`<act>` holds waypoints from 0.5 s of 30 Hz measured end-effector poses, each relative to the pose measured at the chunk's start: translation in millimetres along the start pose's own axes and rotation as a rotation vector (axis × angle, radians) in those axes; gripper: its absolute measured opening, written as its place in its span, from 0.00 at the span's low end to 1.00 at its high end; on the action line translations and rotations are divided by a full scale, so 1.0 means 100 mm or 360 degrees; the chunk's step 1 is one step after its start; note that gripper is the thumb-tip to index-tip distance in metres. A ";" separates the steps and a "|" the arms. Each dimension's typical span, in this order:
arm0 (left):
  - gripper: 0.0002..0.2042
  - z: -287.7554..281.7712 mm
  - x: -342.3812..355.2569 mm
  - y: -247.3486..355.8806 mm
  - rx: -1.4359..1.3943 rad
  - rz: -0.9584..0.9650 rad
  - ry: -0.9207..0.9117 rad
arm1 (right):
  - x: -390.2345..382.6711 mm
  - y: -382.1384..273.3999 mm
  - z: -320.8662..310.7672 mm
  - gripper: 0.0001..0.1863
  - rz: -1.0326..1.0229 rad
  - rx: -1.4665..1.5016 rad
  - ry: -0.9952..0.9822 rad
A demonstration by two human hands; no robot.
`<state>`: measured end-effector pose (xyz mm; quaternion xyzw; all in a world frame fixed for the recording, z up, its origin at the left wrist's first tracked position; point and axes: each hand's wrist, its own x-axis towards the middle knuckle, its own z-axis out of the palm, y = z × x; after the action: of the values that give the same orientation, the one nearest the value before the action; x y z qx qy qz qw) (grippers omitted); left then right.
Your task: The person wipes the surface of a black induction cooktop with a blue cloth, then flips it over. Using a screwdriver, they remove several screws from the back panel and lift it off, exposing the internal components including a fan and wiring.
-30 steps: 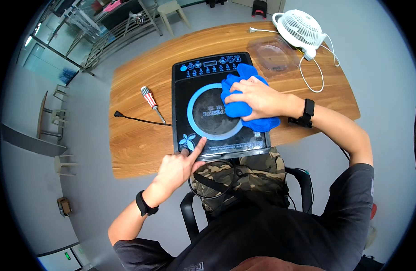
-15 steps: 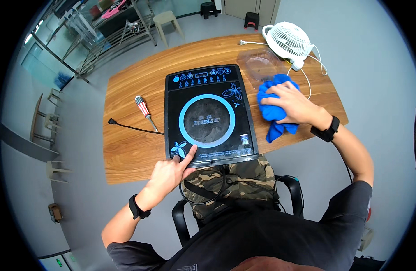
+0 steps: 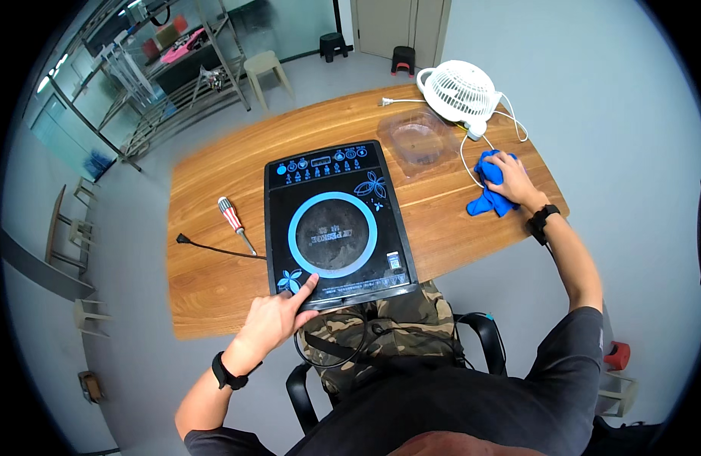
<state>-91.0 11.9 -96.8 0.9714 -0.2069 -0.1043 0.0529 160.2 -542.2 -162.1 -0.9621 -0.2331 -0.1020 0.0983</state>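
A black induction cooker [image 3: 331, 178] with a blue ring lies on the wooden table. My left hand [image 3: 278, 311] rests at its front-left edge, index finger stretched onto the top and thumb apart along the front rim. Off the cooker's right side, my right hand [image 3: 510, 176] has its fingers wrapped over a crumpled blue cloth [image 3: 487, 201] on the table. A screwdriver [image 3: 231, 216] with a striped handle lies left of the cooker, beside a black plug and cord [image 3: 217, 248].
A white fan [image 3: 457, 91] with its cord and a clear plastic tray [image 3: 415, 140] occupy the table's back right [image 3: 305, 121]. Behind are a metal rack [image 3: 160, 91], a beige stool [image 3: 263, 64] and two dark stools [image 3: 335, 45]. My legs and a chair are below.
My right hand has carried the blue cloth off the cooker's top to the table on its right. My left hand stays on the cooker. The camera view has shifted, so the table appears lower.
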 end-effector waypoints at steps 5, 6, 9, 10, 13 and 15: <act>0.34 0.05 -0.02 0.00 0.0069 0.0007 0.0047 | -0.03 0.02 0.25 0.30 0.0158 0.0045 0.0058; 0.35 0.05 -0.01 -0.01 0.0052 0.0024 0.0078 | -0.04 0.03 0.27 0.30 0.0169 0.0056 0.0081; 0.35 0.03 -0.03 0.01 0.0053 0.0000 0.0026 | -0.05 0.06 0.33 0.31 0.0173 0.0095 0.0106; 0.35 0.02 -0.03 0.02 0.0036 0.0008 0.0037 | -0.05 0.07 0.35 0.31 0.0169 0.0110 0.0107; 0.34 -0.04 -0.01 0.04 0.0033 -0.0025 -0.0017 | -0.03 0.06 0.33 0.31 0.0179 0.0098 0.0077; 0.35 -0.05 0.00 0.05 -0.0026 -0.0022 -0.0016 | -0.05 0.03 0.28 0.32 0.0195 0.0116 0.0045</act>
<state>-92.1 8.0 -91.2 0.9718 -0.1996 -0.1112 0.0589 161.3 -540.3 -190.1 -0.9688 -0.1760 -0.1009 0.1427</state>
